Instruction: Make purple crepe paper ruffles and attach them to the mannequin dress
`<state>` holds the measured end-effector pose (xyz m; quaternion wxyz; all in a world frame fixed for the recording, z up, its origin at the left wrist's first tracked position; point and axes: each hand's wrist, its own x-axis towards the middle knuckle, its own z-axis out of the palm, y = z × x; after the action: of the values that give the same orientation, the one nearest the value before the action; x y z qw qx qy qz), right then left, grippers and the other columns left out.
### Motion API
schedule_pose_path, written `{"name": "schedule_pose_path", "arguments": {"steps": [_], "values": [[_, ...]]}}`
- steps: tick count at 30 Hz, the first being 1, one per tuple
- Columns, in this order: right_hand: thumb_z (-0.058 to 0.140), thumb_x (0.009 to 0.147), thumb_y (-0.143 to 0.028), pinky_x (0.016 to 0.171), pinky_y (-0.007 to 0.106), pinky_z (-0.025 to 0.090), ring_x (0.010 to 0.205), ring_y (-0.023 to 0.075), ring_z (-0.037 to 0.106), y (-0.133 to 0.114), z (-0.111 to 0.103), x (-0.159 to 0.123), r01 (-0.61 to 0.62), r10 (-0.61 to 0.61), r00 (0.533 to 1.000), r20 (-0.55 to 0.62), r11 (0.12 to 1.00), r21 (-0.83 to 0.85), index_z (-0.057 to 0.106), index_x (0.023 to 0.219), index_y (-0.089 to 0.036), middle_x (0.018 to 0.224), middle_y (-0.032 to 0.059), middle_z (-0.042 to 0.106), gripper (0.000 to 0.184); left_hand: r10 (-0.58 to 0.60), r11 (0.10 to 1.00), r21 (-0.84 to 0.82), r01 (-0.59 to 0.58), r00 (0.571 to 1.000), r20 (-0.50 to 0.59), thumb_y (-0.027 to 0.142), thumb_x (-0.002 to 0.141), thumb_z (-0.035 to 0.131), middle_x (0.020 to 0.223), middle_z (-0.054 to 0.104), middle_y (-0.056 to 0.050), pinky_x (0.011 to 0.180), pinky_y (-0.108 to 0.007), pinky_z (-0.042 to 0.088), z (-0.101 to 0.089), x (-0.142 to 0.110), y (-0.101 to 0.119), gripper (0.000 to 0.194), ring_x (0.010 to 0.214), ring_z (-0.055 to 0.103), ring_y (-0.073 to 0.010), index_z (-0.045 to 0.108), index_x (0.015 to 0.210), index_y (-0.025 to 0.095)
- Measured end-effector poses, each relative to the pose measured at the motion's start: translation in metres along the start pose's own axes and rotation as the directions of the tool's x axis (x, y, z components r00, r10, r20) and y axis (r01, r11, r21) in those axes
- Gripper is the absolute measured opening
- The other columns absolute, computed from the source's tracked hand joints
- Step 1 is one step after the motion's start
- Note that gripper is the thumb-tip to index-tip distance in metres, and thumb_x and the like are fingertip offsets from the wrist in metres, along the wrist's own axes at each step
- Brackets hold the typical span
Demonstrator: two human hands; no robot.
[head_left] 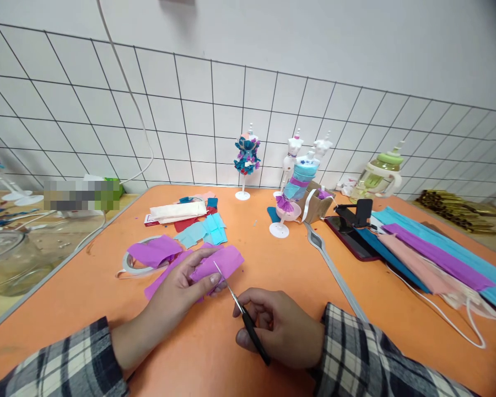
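Note:
My left hand [190, 281] is closed on a piece of purple crepe paper [231, 260], thumb on top and fingers beneath. In my right hand [279, 325] are black-handled scissors [250, 328], the fingers wrapped round the handles. Their thin metal blades point up and left and lie across the purple paper, close to my left thumb. More purple pieces [155, 251] lie on the table beyond and under my left hand, one of them over a roll of white tape [129, 263]. Light blue paper scraps [213, 227] lie just past the purple pieces.
Small dress forms stand at the back, one in dark blue ruffles [247, 154] and one in a light blue and purple dress [301, 179]. To the right are a phone [351, 240], folded coloured paper strips [438, 256], a white cable and a green-lidded bottle [380, 173].

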<state>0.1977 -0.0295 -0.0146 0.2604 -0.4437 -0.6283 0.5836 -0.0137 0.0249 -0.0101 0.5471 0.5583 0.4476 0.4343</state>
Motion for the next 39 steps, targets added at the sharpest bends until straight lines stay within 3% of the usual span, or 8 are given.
{"name": "schedule_pose_path", "arguments": {"steps": [17, 25, 33, 37, 39], "values": [[0.072, 0.074, -0.026, 0.039, 0.017, 0.027, 0.043, 0.0041, 0.04, -0.002, 0.001, 0.0, -0.043, 0.042, 0.999, 0.004, 0.995, 0.086, 0.061, 0.094, -0.02, 0.059, -0.0095, 0.047, 0.023, 0.05, 0.993, 0.107, -0.052, 0.999, 0.021, 0.043, 0.075, 0.075, 0.111, 0.065, -0.006, 0.061, -0.027, 0.051, -0.004, 0.0, -0.003, 0.054, 0.071, 0.062, -0.0184, 0.06, 0.123, 0.025], [0.071, 0.075, -0.027, 0.04, 0.016, 0.028, 0.043, 0.0039, 0.04, -0.001, 0.001, 0.0, -0.035, 0.034, 0.999, 0.014, 0.99, 0.134, 0.061, 0.093, -0.019, 0.059, -0.0097, 0.047, 0.023, 0.047, 0.986, 0.156, -0.057, 0.997, 0.064, 0.044, 0.077, 0.072, 0.093, 0.065, -0.002, 0.059, -0.026, 0.047, -0.001, -0.003, 0.006, 0.05, 0.067, 0.061, -0.0172, 0.058, 0.121, 0.024], [0.071, 0.075, -0.027, 0.039, 0.016, 0.027, 0.043, 0.0042, 0.038, -0.002, 0.001, 0.0, -0.023, 0.025, 0.999, -0.02, 0.994, 0.104, 0.061, 0.093, -0.019, 0.058, -0.0099, 0.042, 0.022, 0.034, 0.996, 0.074, -0.039, 0.997, 0.068, 0.044, 0.078, 0.072, 0.093, 0.061, 0.0, 0.058, -0.024, 0.042, -0.002, -0.003, 0.003, 0.05, 0.068, 0.055, -0.0144, 0.055, 0.122, 0.026], [0.073, 0.075, -0.028, 0.039, 0.016, 0.027, 0.044, 0.0047, 0.039, 0.002, 0.001, 0.001, -0.015, 0.018, 0.999, -0.041, 0.997, 0.074, 0.06, 0.093, -0.02, 0.057, -0.0098, 0.042, 0.023, 0.023, 1.0, -0.022, -0.02, 0.991, 0.133, 0.047, 0.084, 0.066, 0.077, 0.056, 0.002, 0.053, -0.022, 0.037, -0.001, -0.001, -0.002, 0.028, 0.062, 0.047, -0.0123, 0.061, 0.093, 0.021], [0.074, 0.074, -0.028, 0.039, 0.016, 0.026, 0.043, 0.0046, 0.04, 0.003, 0.001, 0.002, -0.019, 0.022, 0.999, -0.047, 0.998, 0.06, 0.061, 0.094, -0.02, 0.057, -0.0098, 0.043, 0.024, 0.003, 1.0, -0.031, 0.002, 0.987, 0.158, 0.047, 0.087, 0.062, 0.069, 0.052, 0.003, 0.052, -0.022, 0.036, 0.0, 0.001, -0.005, 0.03, 0.06, 0.043, -0.0115, 0.057, 0.078, 0.019]]}}
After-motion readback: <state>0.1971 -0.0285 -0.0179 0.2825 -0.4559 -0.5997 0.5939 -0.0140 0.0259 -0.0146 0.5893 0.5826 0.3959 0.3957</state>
